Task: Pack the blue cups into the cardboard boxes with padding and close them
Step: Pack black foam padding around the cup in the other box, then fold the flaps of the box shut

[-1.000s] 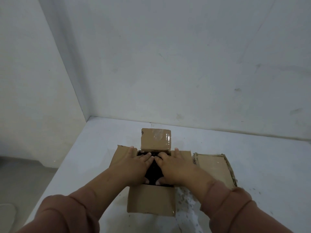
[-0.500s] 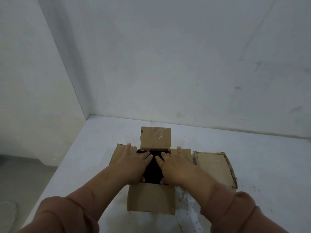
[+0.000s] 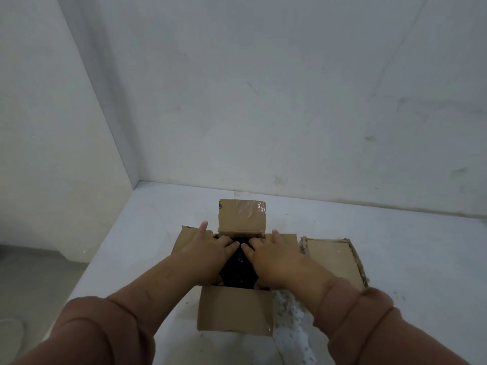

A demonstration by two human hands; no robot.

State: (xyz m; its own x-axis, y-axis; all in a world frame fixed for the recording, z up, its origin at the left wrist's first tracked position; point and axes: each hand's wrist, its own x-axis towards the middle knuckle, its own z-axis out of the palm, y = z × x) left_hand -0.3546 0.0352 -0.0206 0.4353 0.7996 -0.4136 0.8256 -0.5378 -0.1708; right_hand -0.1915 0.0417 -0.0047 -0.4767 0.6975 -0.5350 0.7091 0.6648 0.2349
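An open cardboard box (image 3: 234, 313) stands on the white table in front of me, its four flaps spread out. Both my hands lie side by side over its opening. My left hand (image 3: 208, 255) rests on the left flap with fingers straight, reaching inward. My right hand (image 3: 274, 255) rests the same way on the right flap. Between them I see something dark and shiny (image 3: 237, 272) inside the box; whether it is padding or a cup I cannot tell. No blue cup shows.
A second cardboard box (image 3: 333, 258), its top flat, sits just right of the open one. White speckled padding (image 3: 292, 325) lies on the table at the near right. White walls close the table (image 3: 147, 233) at the back and left; its left edge drops off.
My hands have drawn slightly apart, showing more of the dark contents between them. The boxes have not moved.
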